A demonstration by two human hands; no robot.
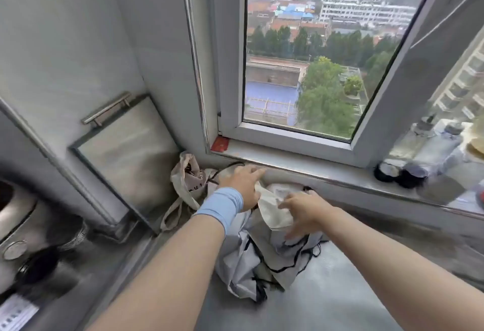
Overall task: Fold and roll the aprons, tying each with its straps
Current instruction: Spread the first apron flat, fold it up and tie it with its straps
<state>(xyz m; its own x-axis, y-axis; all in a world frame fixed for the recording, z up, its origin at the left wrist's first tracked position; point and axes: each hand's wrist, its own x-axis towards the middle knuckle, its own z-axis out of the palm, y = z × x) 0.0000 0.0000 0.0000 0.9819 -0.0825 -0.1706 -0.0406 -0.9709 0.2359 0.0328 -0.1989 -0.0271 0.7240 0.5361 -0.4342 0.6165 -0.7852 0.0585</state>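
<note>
aprons lie in a crumpled pale heap w/ thin black straps tangled through, on the grey counter just below the window sill. left hand rests fingers spread on the far top of the heap. right hand seems to pinch a cream fabric piece, grip partly blurred. tote bag sits to the left. looks like the start: picking one apron out. next needs it pulled free & laid flat, straps untangled.
</note>
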